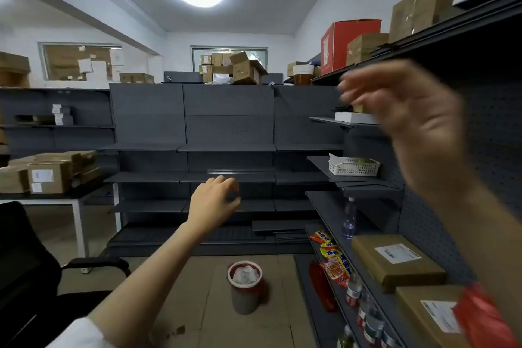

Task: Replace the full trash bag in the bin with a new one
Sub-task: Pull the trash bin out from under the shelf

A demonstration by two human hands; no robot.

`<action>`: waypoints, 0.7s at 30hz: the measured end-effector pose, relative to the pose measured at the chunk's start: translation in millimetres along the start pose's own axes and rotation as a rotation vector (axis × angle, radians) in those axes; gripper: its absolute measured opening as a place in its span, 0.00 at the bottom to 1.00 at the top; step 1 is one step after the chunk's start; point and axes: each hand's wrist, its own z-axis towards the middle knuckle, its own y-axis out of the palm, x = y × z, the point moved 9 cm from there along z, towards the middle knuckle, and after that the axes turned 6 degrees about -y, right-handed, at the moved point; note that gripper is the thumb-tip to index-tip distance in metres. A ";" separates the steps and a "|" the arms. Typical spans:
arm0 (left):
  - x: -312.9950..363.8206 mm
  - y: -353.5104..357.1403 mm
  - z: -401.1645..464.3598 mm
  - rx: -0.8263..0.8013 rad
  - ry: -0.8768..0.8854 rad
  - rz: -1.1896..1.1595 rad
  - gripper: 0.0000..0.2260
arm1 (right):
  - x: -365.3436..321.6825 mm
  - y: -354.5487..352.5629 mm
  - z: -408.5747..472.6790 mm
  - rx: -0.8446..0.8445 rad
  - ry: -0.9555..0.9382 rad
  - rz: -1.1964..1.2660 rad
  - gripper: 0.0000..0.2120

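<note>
A small grey bin point(244, 297) stands on the floor ahead, lined with a red trash bag point(245, 284) folded over its rim and filled with crumpled white paper. My left hand point(215, 200) is stretched forward at mid-height, well above the bin, fingers loosely curled and holding nothing. My right hand point(406, 110) is raised high at the right, motion-blurred, fingers spread, nothing visible in it. A red plastic piece point(480, 316) shows at the lower right under my right forearm; whether it is a bag I cannot tell.
Dark grey shelving point(228, 147) runs across the back. Another shelf unit point(375, 271) at the right carries snack packets, bottles, cardboard boxes and a white basket point(353, 167). A black office chair point(28, 277) sits at the left near a white table with boxes point(50, 175).
</note>
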 end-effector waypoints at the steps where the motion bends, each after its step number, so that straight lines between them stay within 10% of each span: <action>1: 0.3 4.0 1.5 -0.007 0.001 -0.009 0.08 | 13.4 26.7 -13.5 -0.021 0.077 -0.024 0.09; 11: -9.7 63.7 10.3 -0.046 -0.022 -0.053 0.10 | 239.8 103.0 -137.6 -0.380 0.620 -0.257 0.09; 21: -90.7 177.0 50.9 -0.153 -0.047 -0.017 0.11 | 397.8 197.0 -202.7 -0.651 0.661 -0.377 0.11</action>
